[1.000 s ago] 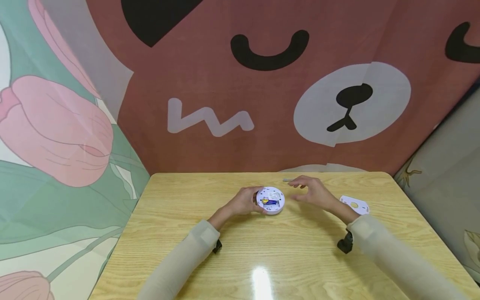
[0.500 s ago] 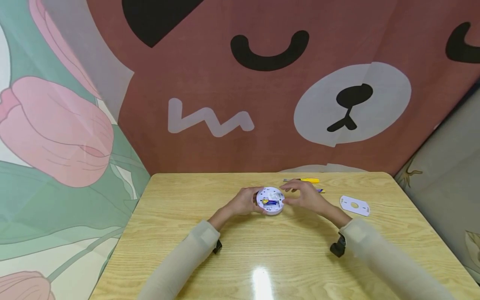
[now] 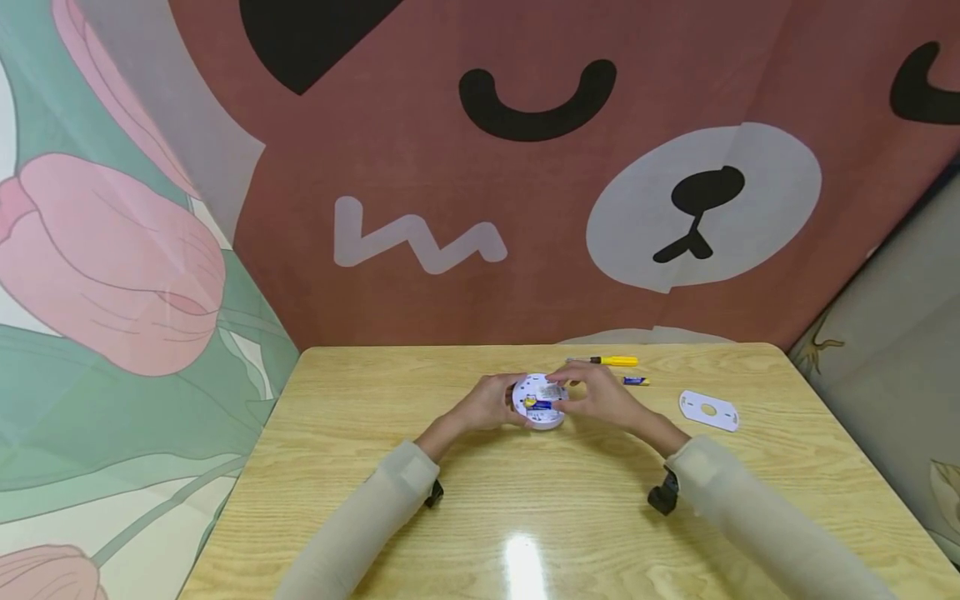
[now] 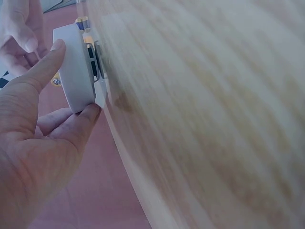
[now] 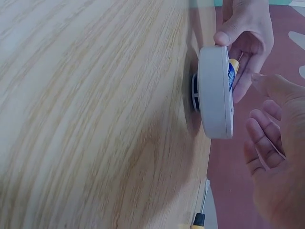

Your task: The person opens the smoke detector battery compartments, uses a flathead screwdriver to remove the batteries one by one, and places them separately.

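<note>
A round white smoke detector (image 3: pixel 534 388) is near the middle of the table, its back with the battery compartment facing up. My left hand (image 3: pixel 487 403) grips its left rim, with thumb and fingers on the casing (image 4: pixel 74 69) in the left wrist view. One blue-and-yellow battery (image 3: pixel 540 405) shows in the compartment, its yellow end (image 5: pixel 234 65) sticking up at a slant in the right wrist view. Over the detector's right side hovers my right hand (image 3: pixel 603 397), thumb and fingers spread apart around nothing, the thumb tip close to the battery.
Behind my right hand lies a yellow-handled screwdriver (image 3: pixel 618 362). Another blue-and-yellow battery (image 3: pixel 636 381) rests just in front of it. Farther right, a flat white mounting plate (image 3: pixel 724 414) with a central hole lies on the wooden table (image 3: pixel 480 517). Printed cloth hangs behind the table.
My right hand has moved left from beside the smoke detector to over its right side, uncovering the screwdriver, the loose battery and the plate. The left hand keeps its grip in place.
</note>
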`<state>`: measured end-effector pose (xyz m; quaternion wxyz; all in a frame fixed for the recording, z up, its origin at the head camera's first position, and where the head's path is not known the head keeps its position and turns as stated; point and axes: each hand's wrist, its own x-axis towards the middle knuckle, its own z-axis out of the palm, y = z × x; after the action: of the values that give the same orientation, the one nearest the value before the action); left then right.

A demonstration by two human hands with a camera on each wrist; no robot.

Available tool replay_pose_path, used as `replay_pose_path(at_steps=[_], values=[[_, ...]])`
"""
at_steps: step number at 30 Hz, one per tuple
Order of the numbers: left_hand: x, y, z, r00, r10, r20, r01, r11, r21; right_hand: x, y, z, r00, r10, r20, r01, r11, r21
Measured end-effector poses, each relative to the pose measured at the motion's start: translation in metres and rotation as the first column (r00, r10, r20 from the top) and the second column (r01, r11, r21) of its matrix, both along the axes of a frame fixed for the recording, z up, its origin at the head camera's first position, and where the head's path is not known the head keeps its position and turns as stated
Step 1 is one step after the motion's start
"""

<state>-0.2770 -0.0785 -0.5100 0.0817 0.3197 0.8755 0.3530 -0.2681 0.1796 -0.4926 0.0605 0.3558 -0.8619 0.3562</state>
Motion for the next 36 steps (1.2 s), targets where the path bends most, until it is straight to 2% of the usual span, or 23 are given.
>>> replay_pose_path(at_steps=[4, 11, 24, 36], values=[[0.0, 0.0, 0.0, 1.0, 0.0, -0.015, 0.0, 1.0, -0.021, 0.0, -0.004, -0.001, 1.0, 0.011, -0.013, -0.011, 1.0, 0.001], [0.0, -0.001, 0.0, 1.0, -0.008, -0.005, 0.008, 1.0, -0.003, 0.001, -0.011, -0.001, 1.0, 0.016, 0.015, -0.015, 1.0, -0.003], [0.001, -0.001, 0.002, 0.999, -0.011, -0.049, 0.01, 1.0, -0.019, 0.002, -0.022, -0.009, 0.999, 0.028, 0.03, -0.028, 0.999, -0.026], [0.0, -0.001, 0.0, 1.0, 0.005, -0.025, -0.005, 1.0, -0.016, 0.003, -0.031, -0.015, 0.996, 0.062, 0.057, -0.059, 0.997, -0.052]])
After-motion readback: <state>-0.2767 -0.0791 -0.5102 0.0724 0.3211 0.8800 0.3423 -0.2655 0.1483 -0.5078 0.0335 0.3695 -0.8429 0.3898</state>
